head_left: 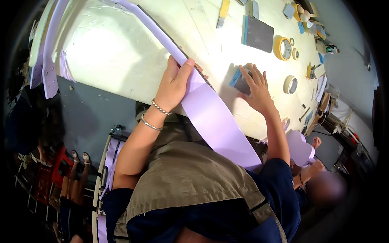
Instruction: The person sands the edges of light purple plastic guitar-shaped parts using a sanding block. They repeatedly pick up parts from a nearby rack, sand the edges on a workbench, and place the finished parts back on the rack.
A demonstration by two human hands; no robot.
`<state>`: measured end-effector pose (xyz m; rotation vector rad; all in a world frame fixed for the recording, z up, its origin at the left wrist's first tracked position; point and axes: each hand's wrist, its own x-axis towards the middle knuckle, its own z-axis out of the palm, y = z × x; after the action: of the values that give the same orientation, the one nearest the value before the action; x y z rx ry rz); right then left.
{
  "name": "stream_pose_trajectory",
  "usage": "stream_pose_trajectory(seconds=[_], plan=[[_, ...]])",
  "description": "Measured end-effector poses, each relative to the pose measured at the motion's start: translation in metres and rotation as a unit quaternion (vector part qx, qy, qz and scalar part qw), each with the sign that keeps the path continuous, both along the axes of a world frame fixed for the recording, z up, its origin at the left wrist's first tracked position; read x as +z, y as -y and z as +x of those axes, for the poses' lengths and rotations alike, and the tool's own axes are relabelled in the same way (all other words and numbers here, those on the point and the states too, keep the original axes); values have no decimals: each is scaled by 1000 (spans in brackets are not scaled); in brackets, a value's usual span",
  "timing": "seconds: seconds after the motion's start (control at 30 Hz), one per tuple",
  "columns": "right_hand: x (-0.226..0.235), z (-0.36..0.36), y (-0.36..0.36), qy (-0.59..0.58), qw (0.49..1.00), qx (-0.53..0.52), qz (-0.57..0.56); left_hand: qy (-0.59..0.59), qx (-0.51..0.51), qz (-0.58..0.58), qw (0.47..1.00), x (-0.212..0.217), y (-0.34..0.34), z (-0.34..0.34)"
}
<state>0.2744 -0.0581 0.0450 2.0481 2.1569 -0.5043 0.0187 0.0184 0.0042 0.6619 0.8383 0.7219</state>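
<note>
At far left, curved, glossy lilac strips with small holes (pixel 49 77) hang past the edge of the broad cream-white table (pixel 121 75). Next, the left hand (pixel 174 83) is clamped on a long, smooth lilac strip (pixel 216 117), thumb on top; the strip runs from the table's far side, over its near edge, toward the person's right upper arm. The right hand (pixel 257 89) spreads over a small dark-grey block with a blue edge (pixel 239 83), fingers slightly apart; whether they grip it, I cannot tell. Beyond sits a round yellow tape roll (pixel 278 48).
</note>
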Motion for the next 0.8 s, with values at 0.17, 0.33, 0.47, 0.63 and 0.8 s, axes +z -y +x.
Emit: stream_pose_trajectory(seconds=[0.17,0.33,0.47,0.63,0.8], plan=[[14,-19,-23,-222,968,-116,30,-12,30,-31,999,4,-1,4],[27,-48,-47,-355,931,-73,31,-7,42,-49,998,-2,-1,4],[42,-63,-51,-347,933,-96,-7,-25,44,-41,998,2,-1,5],[46,-69,-53,-320,942,-95,-29,-43,42,-23,998,1,-1,5],[39,-71,-52,-304,949,-77,9,-61,41,-1,997,-6,0,5]])
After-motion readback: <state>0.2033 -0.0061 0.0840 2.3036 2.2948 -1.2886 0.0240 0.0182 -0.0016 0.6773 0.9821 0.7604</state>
